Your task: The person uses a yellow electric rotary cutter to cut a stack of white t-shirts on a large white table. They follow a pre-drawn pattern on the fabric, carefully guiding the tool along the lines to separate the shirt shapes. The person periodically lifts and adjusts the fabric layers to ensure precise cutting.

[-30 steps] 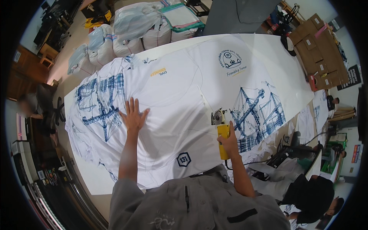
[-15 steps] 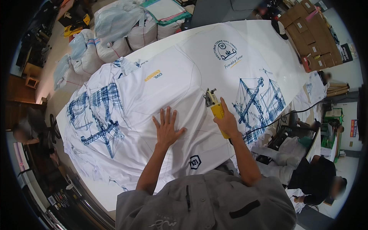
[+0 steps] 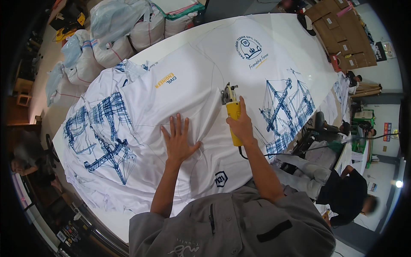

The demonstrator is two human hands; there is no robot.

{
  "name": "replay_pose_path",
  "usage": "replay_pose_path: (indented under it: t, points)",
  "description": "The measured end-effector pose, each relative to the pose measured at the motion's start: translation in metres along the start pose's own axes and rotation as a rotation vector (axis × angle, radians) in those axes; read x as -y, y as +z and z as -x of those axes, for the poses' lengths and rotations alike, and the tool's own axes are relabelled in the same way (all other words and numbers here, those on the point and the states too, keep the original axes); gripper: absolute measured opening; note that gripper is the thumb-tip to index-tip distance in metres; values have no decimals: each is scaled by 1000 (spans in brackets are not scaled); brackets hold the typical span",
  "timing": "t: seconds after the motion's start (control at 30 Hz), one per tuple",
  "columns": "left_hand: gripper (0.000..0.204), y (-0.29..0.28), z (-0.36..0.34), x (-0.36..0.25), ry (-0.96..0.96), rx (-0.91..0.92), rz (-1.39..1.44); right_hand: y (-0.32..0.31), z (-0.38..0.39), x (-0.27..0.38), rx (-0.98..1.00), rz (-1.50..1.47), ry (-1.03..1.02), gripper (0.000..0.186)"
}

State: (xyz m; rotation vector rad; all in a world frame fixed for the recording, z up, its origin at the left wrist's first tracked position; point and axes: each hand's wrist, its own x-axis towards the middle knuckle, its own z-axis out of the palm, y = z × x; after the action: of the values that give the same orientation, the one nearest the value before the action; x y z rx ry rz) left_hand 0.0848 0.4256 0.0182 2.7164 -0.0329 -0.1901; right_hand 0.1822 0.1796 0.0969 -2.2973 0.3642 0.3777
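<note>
White printed fabric (image 3: 192,90) with blue crane drawings is spread in layers over the table, wrinkled on the left and smoother toward the back. My left hand (image 3: 177,141) lies flat on it, fingers spread. In my right hand (image 3: 243,126) is a yellow handheld electric rotary cutter (image 3: 233,112), gripped round its body. Its metal head with the round blade (image 3: 227,92) points away from me and rests at the fabric, beside a raised fold. A thin pattern line curves across the cloth ahead of it. The cutter's black cord (image 3: 242,154) trails off to the right.
Stuffed white sacks (image 3: 111,53) line the table's far left side. Cardboard boxes (image 3: 338,34) stand at the far right, near a dark cap (image 3: 306,25) on the white table (image 3: 284,25). A person in black (image 3: 344,192) is at the right; another sits at the left.
My right hand has moved the cutter forward and slightly left, turning it more upright. The left hand stays flat on the fabric. The whole view has shifted a little.
</note>
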Motion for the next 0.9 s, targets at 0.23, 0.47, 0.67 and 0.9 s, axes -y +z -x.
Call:
replay_pose_path:
  t: [0.23,0.47,0.67,0.9]
  points:
    - [110,1,3,6,47,-35,23,18,0,16,-34,19,76,105]
    - [109,-5,3,4,23,-11,44,28,0,26,-88,3,95,101]
    - [110,-2,2,5,38,-27,40,28,-21,15,-154,37,32,101]
    - [104,-6,1,2,36,-29,56,3,-48,19,-53,75,-4,100]
